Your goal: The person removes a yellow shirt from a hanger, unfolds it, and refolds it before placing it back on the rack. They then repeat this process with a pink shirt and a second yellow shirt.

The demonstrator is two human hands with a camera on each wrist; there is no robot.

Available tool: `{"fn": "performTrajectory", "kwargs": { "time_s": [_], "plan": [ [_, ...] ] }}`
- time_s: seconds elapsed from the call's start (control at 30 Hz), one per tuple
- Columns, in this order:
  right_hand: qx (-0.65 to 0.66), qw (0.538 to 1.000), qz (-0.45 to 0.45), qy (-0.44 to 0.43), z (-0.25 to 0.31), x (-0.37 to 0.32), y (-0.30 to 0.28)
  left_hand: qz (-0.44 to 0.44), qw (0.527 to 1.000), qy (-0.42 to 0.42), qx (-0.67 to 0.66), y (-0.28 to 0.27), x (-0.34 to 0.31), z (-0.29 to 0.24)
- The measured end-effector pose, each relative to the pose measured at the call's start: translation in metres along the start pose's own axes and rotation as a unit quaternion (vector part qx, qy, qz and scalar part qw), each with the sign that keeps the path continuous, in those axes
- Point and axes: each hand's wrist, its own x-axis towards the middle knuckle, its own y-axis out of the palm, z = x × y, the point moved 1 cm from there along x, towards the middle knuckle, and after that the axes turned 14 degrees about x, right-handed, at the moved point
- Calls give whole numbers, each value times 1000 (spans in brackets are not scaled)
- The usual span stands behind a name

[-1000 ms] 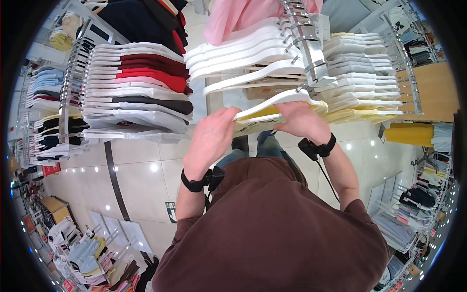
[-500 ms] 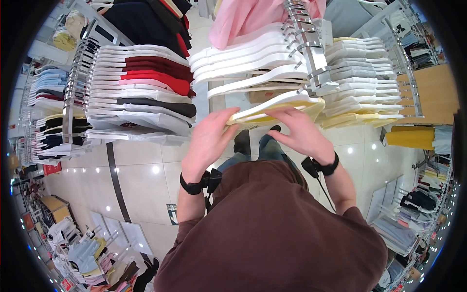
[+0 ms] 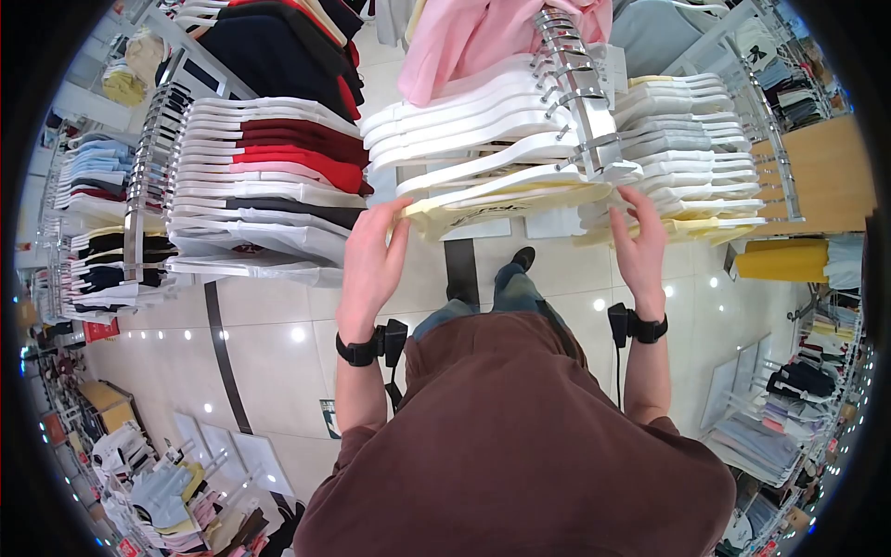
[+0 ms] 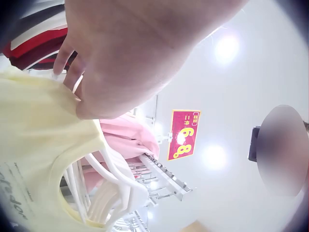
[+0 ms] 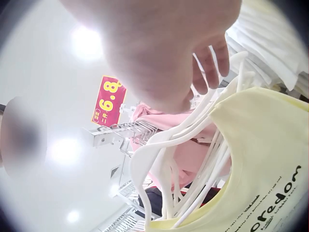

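Observation:
A pale yellow T-shirt (image 3: 506, 206) with dark lettering hangs on a white hanger (image 3: 464, 197) at the near end of the middle rail. At its left shoulder my left hand (image 3: 373, 269) pinches the fabric by the hanger's end, thumb in front and fingers behind. My right hand (image 3: 640, 241) is beside the right shoulder, its fingers loosely bent and spread from the thumb, holding nothing. In the right wrist view, the shirt's neckline and lettering (image 5: 277, 200) appear below that hand. Several bare white hangers (image 3: 464, 130) line the rail behind the shirt.
The chrome rail (image 3: 594, 130) ends just behind the shirt. Red, dark and white garments (image 3: 278, 176) hang on the left rack; white, grey and yellow ones (image 3: 691, 158) hang close on the right. A pink garment (image 3: 464, 46) hangs farther back.
My right hand has drawn out from the shirt's middle to its right end. The left hand has shifted slightly left, and the shirt now hangs spread out with its lettering showing.

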Motion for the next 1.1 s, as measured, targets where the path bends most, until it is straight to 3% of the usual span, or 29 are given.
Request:
{"fn": "performTrajectory", "kwargs": {
  "time_s": [0.1,0.23,0.47,0.57,0.63,0.77,0.83,1.1],
  "plan": [
    [-73,994,18,-75,-21,7,8,-7,1000,-6,3,13,5,14],
    [-58,998,12,-32,-40,7,15,23,997,-66,-10,21,2,30],
    [-59,998,32,-16,-47,10,16,18,995,-78,-53,15,0,21],
    [-45,998,32,-2,-51,15,17,-16,998,-42,-43,13,3,11],
    [-29,999,29,7,-58,16,19,-36,999,29,6,8,3,2],
    [13,996,51,74,-76,12,18,-9,999,46,-11,9,4,-10],
    [33,993,58,98,-77,11,17,-40,993,97,58,11,7,-14],
    [-14,999,41,-10,-59,-2,13,-7,990,110,90,19,10,-28]
  ]
}}
